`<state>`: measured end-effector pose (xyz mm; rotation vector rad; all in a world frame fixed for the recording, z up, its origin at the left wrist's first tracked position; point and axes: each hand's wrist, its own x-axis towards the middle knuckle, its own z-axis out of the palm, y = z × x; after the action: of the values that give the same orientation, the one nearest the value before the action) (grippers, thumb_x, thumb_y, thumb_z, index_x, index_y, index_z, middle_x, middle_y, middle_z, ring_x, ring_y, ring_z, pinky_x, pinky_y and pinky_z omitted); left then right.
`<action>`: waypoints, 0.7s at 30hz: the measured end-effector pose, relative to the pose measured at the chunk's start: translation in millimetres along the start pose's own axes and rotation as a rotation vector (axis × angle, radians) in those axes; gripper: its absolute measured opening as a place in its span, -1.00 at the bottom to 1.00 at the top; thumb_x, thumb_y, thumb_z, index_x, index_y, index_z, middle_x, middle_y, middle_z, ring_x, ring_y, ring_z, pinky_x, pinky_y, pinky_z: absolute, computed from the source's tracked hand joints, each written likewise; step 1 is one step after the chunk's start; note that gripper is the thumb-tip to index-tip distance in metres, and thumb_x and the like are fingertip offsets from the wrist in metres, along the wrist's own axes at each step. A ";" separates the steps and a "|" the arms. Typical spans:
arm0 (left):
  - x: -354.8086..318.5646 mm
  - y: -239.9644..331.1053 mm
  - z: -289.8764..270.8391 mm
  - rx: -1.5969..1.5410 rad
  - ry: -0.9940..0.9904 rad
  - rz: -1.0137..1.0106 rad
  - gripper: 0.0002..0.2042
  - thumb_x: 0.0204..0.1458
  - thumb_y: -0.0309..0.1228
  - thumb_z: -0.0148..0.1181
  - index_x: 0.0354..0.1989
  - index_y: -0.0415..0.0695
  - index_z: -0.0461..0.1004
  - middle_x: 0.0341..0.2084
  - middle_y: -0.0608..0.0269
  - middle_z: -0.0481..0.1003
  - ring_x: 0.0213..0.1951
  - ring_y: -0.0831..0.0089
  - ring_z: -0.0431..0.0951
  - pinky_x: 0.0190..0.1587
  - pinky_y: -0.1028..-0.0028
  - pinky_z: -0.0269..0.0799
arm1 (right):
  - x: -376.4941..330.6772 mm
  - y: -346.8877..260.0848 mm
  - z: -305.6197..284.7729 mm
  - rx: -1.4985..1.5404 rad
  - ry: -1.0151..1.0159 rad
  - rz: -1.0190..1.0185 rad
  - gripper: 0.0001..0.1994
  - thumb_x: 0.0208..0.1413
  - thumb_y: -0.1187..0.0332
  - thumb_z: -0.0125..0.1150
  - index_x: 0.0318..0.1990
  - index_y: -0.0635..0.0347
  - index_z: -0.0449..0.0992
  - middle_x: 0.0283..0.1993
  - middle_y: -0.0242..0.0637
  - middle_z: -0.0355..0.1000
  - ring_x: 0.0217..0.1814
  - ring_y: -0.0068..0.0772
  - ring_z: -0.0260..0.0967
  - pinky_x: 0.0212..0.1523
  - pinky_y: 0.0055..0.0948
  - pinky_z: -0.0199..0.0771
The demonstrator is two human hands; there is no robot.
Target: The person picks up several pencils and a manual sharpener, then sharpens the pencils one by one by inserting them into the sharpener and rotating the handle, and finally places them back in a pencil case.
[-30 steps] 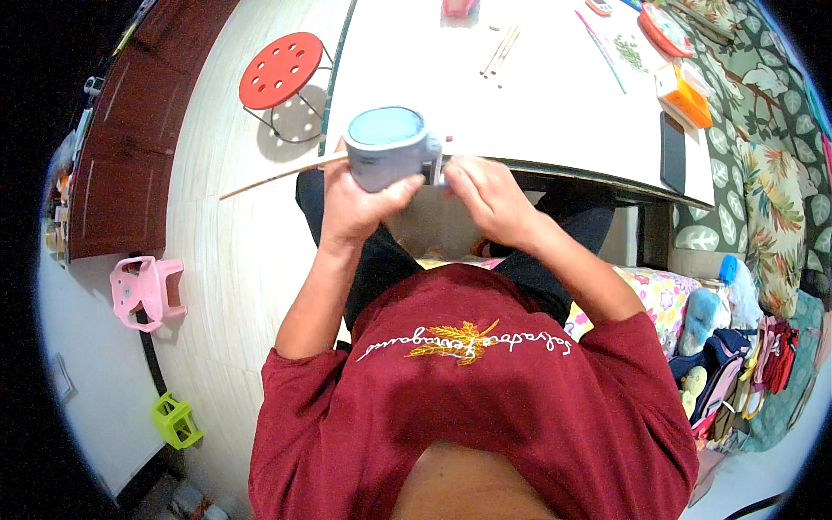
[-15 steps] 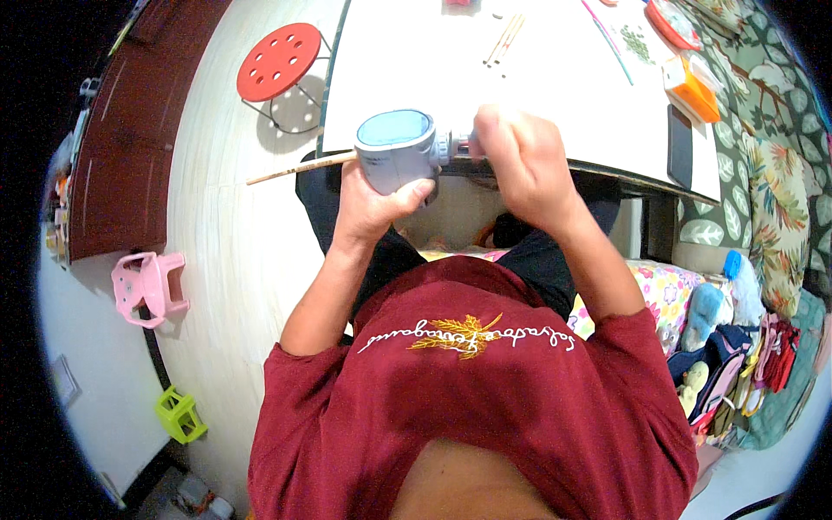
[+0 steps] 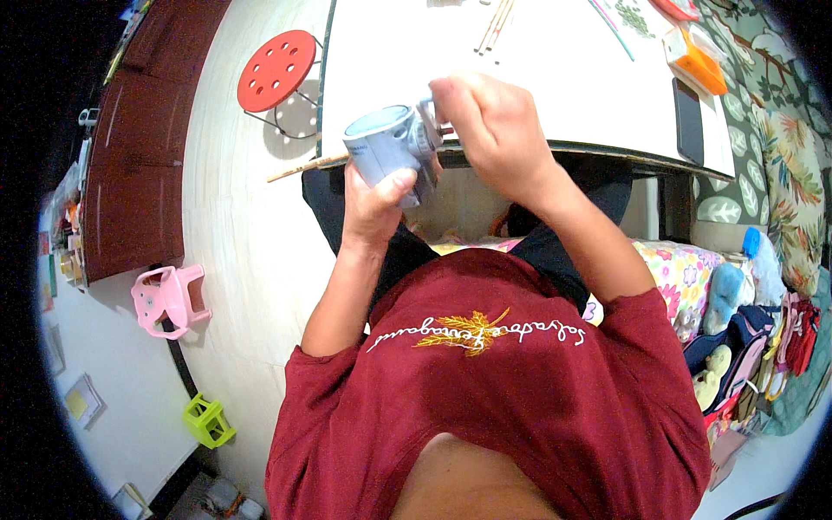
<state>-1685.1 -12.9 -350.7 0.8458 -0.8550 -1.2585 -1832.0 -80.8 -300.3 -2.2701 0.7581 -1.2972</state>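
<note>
My left hand (image 3: 377, 204) grips a pale blue-grey cup-shaped object (image 3: 390, 152) from below, thumb across its side, its open top tilted up and left. A thin wooden stick (image 3: 303, 166) pokes out leftward from behind the cup. My right hand (image 3: 490, 130) is closed at the cup's right side, fingers pinched on a small part there; what it pinches is mostly hidden. Both hands hover at the near edge of the white table (image 3: 555, 69).
On the table lie thin wooden sticks (image 3: 494, 24), a dark phone (image 3: 689, 121) and an orange box (image 3: 698, 61) at the right. A red stool (image 3: 277, 69) stands left of the table. A pink stool (image 3: 169, 299) and green object (image 3: 208, 420) sit on the floor.
Both hands rose toward the table edge with the cup. My right hand shifted from cupping the cup's side to pinching at its upper right.
</note>
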 end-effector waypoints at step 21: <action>7.0 13.3 -2.5 0.553 0.044 -0.033 -0.47 -0.34 -0.31 0.38 -0.16 -0.31 0.38 -0.31 0.17 0.49 -0.29 0.45 0.48 -0.20 0.48 0.42 | -54.3 15.8 -3.0 0.233 -0.306 0.477 -0.59 0.26 0.17 -0.25 -0.44 0.32 0.39 -0.62 -0.18 0.30 -0.55 -0.35 0.29 -0.44 -0.33 0.30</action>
<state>-1676.4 -18.2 -339.3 1.3235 -1.1807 -1.0353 -1861.3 -58.5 -343.4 -1.8855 0.9089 -0.7539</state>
